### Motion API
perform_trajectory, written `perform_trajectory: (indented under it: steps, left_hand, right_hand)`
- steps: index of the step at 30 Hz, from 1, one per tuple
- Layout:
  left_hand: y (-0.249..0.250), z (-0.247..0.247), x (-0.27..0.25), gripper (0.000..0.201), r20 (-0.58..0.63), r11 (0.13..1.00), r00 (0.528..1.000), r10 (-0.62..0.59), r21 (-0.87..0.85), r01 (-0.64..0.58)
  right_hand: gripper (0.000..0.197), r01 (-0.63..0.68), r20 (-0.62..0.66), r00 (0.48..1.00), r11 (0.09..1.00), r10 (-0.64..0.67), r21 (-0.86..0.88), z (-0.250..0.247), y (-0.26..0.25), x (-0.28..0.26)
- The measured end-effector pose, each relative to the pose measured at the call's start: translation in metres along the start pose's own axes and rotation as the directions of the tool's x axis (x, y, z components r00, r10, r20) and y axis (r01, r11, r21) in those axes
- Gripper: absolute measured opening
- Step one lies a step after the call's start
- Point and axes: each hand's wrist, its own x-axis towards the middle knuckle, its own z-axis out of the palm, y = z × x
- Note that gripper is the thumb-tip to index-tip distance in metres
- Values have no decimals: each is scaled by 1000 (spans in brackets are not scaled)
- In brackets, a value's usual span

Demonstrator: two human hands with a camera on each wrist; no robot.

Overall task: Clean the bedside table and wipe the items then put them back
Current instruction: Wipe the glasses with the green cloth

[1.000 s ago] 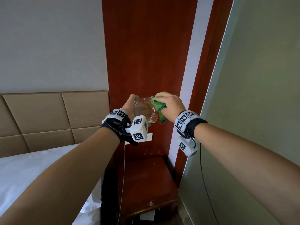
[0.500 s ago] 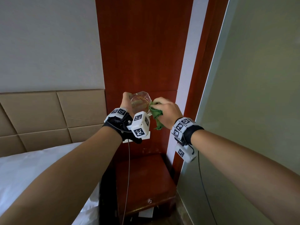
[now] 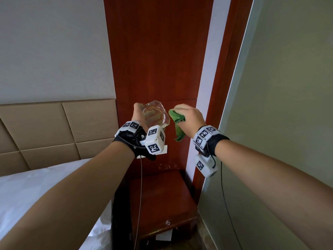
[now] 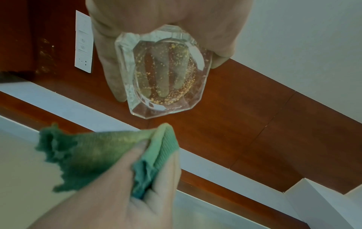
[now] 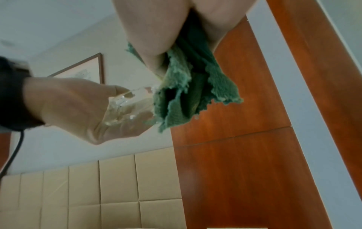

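Note:
My left hand [image 3: 137, 114] holds a clear glass ashtray [image 3: 155, 114] up in the air, well above the bedside table [image 3: 162, 199]. In the left wrist view the ashtray [image 4: 166, 74] is octagonal with yellowish specks in its bowl, fingers behind it and thumb on its rim. My right hand [image 3: 187, 118] grips a bunched green cloth [image 3: 177, 120] just to the right of the ashtray, a small gap between them. The cloth [image 4: 94, 153] hangs from the fist in the left wrist view, and the cloth [image 5: 188, 91] partly hides the ashtray [image 5: 125, 106] in the right wrist view.
The dark red wooden table top lies bare below my arms, with a drawer knob [image 3: 168, 222] at its front. A bed with white sheets [image 3: 36, 192] stands left, a grey-green wall [image 3: 288, 123] close on the right. A white switch panel [image 4: 83, 43] is on the wooden wall panel.
The right hand with the cloth has come off the ashtray and moved slightly right. The left hand has turned the ashtray so its bowl faces the camera more.

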Motion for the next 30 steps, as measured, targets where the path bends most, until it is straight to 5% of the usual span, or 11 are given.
perform_trajectory:
  steps: [5, 8, 12, 16, 21, 27, 30]
  left_hand:
    - [1, -1, 2, 47, -54, 1000, 998, 12, 28, -10]
    - [2, -8, 6, 49, -77, 999, 997, -5, -32, 3]
    - [0, -13, 8, 41, 2, 989, 999, -46, -139, 46]
    - [-4, -10, 2, 47, 76, 971, 992, -105, -210, 119]
    - [-8, -16, 13, 55, 13, 991, 996, -85, -101, 86]
    - [-16, -23, 18, 65, 68, 987, 992, -106, -113, 113]
    - [-15, -23, 18, 53, 75, 991, 990, -119, -46, 123]
  right_hand:
    - [39, 69, 122, 990, 997, -65, -32, 14, -5, -9]
    - [28, 61, 189, 980, 997, -69, 47, 13, -3, -8]
    - [15, -236, 40, 972, 967, 233, 97, 11, 2, 0]
    - [15, -519, 99, 854, 822, 511, 233, 18, 9, 6]
    - [17, -616, 293, 784, 629, 547, 474, 27, 3, 10]
    - [23, -665, 394, 746, 578, 537, 472, 26, 5, 13]
    - [26, -665, 372, 746, 610, 552, 430, 22, 3, 15]
